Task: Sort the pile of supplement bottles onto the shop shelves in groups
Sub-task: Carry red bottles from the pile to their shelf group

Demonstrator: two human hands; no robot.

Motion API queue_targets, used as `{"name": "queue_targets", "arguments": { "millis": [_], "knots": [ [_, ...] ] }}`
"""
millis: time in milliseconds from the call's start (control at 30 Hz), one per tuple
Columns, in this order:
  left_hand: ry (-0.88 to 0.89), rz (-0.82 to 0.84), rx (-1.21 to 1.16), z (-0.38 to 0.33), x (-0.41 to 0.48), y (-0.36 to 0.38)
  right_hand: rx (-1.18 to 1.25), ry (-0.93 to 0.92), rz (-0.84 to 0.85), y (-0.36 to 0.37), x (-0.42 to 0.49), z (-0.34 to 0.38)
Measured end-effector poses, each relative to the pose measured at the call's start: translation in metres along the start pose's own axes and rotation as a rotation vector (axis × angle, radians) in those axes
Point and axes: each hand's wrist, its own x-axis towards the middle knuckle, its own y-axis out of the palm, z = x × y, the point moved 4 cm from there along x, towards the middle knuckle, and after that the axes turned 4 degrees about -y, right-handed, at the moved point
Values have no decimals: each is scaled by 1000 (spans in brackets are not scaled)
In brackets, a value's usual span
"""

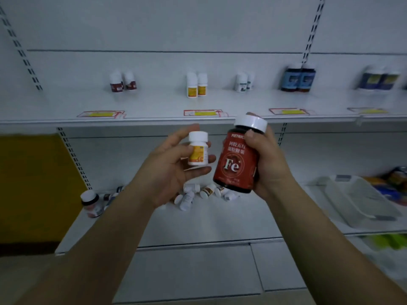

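- Shelving fills the view: the upper shelf runs above and beyond both hands, carrying pairs of upright bottles. An orange-labelled pair stands just above the left hand, a red-labelled pair further left, and a blue-labelled dark pair up right of the right hand.
- Price tags lie along that shelf's front edge.
- Below and behind the hands, the pile of supplement bottles lies toppled on the lower shelf.
- The left hand curls round a small white bottle with an orange label, held upright.
- The right hand grips a large red "Fe" bottle, white-capped and tilted, just beside the small one.
- A clear plastic tray sits right of the right hand; its contents cannot be made out.
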Motion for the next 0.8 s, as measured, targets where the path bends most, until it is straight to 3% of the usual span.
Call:
{"name": "queue_targets", "arguments": {
  "millis": [333, 600, 800],
  "knots": [
    [157, -88, 195, -74, 38, 34, -173, -125, -8, 20, 70, 68],
    [197, -299, 1000, -106, 109, -3, -383, -204, -96, 11, 142, 67],
    [238, -317, 1308, -97, 158, -18, -577, -234, -110, 10, 182, 57]
  ]
}}
